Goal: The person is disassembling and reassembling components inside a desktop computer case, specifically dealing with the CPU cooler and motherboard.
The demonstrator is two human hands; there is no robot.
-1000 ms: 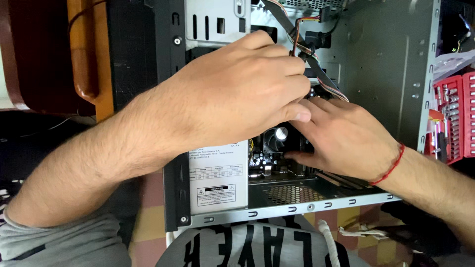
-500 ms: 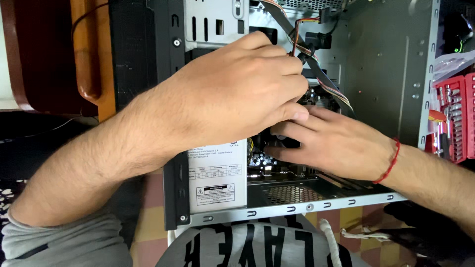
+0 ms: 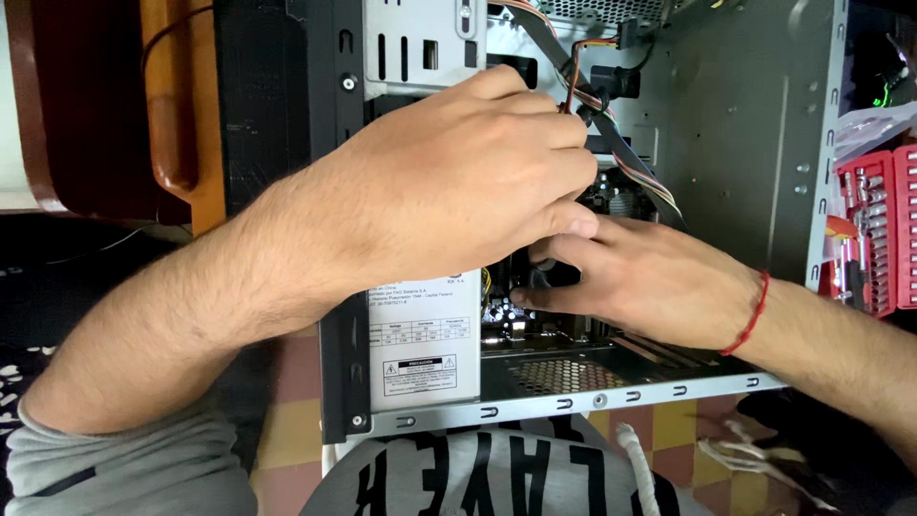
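Both hands, left hand (image 3: 458, 182) over right hand (image 3: 650, 282), inside an open computer case (image 3: 745, 124), perhaps on a connector.

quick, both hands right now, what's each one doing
Left hand: curled, fingertips down inside the computer case; what they grip is hidden.
Right hand: fingers reach under the left hand; a hold cannot be told.

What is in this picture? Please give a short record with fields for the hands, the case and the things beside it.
left hand: inside the open computer case, fingers curled; what they hold is hidden
right hand: reaching in beneath the left, fingertips on a dark part
ribbon cable: grey, hanging behind the left hand
power supply: labelled box, lower left
red tool set: right of case
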